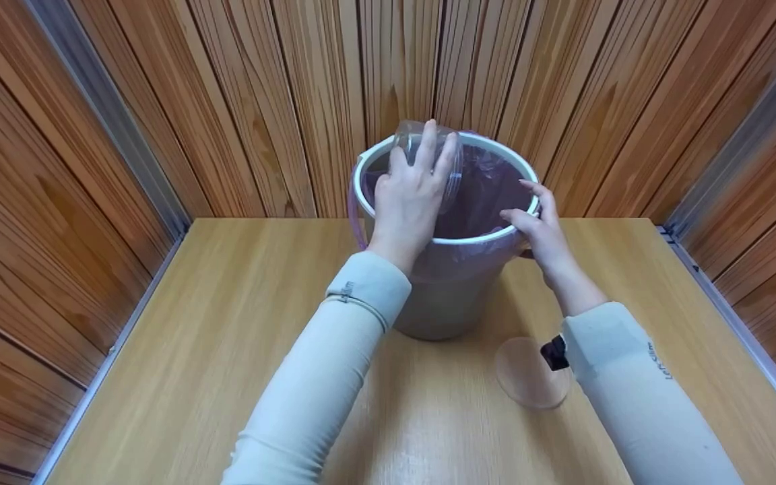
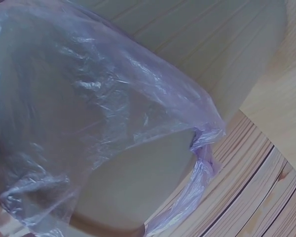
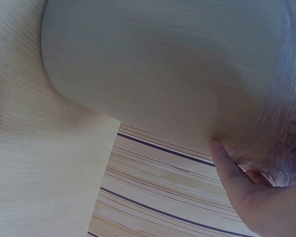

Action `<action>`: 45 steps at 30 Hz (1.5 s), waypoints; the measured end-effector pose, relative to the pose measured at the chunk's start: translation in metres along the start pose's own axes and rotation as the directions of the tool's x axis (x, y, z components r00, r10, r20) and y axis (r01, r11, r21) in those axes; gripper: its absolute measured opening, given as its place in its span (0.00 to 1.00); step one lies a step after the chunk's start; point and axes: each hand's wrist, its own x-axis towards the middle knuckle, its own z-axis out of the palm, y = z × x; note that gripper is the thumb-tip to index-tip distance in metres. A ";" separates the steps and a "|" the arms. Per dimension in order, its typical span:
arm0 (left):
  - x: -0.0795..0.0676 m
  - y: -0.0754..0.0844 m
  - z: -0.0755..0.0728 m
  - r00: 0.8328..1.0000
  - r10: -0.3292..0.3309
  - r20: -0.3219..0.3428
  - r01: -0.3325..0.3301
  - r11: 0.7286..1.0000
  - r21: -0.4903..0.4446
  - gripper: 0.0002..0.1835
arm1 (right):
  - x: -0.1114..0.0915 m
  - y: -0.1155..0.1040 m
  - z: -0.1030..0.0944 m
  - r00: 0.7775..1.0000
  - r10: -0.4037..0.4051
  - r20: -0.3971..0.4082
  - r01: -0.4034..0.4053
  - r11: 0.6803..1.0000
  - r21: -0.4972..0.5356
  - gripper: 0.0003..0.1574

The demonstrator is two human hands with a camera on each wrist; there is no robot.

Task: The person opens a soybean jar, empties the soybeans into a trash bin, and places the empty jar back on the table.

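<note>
A grey waste bin (image 1: pixel 438 296) with a white rim stands on the table, lined with a thin purple plastic bag (image 1: pixel 489 182). Over the bin's left part, my left hand (image 1: pixel 411 195) holds a clear plastic container (image 1: pixel 418 135), tilted at the mouth; its fingers spread across the side and the thumb is hidden. My right hand (image 1: pixel 543 225) grips the bin's right rim, and in the right wrist view a finger (image 3: pixel 227 165) touches the outer wall. In the left wrist view, the bag (image 2: pixel 113 94) hangs over the bin's outside, while the left hand is mostly out of frame.
A round translucent disc, like a lid (image 1: pixel 526 377), lies on the wooden table (image 1: pixel 246 337) near the right sleeve. A loop of the bag (image 1: pixel 354 212) hangs at the bin's left. Wood-panelled walls (image 1: pixel 320 81) rise behind and at both sides.
</note>
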 end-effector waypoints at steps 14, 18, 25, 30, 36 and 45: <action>-0.003 -0.004 -0.001 0.989 0.127 -0.070 -0.123 0.991 0.060 0.45 | -0.002 -0.001 0.003 1.000 0.003 -0.014 -0.003 1.000 -0.011 0.46; -0.003 -0.005 -0.002 0.989 0.130 -0.073 -0.125 0.989 0.073 0.45 | 0.000 -0.001 0.003 1.000 -0.003 -0.014 0.003 1.000 -0.009 0.46; -0.003 -0.004 -0.001 0.986 0.140 -0.086 -0.132 0.987 0.095 0.44 | 0.000 0.000 0.002 1.000 0.004 -0.005 -0.004 1.000 -0.007 0.46; -0.003 -0.003 -0.002 0.981 0.167 -0.094 -0.154 0.979 0.132 0.43 | -0.001 -0.002 0.002 1.000 0.004 -0.005 -0.005 1.000 -0.012 0.46; -0.001 0.000 -0.003 0.971 0.215 -0.107 -0.195 0.966 0.169 0.41 | -0.001 -0.001 0.002 1.000 -0.001 -0.010 0.001 1.000 -0.009 0.45; -0.001 0.000 -0.003 0.963 0.238 -0.126 -0.211 0.958 0.196 0.40 | -0.002 -0.001 0.002 1.000 -0.013 0.001 0.013 1.000 -0.016 0.45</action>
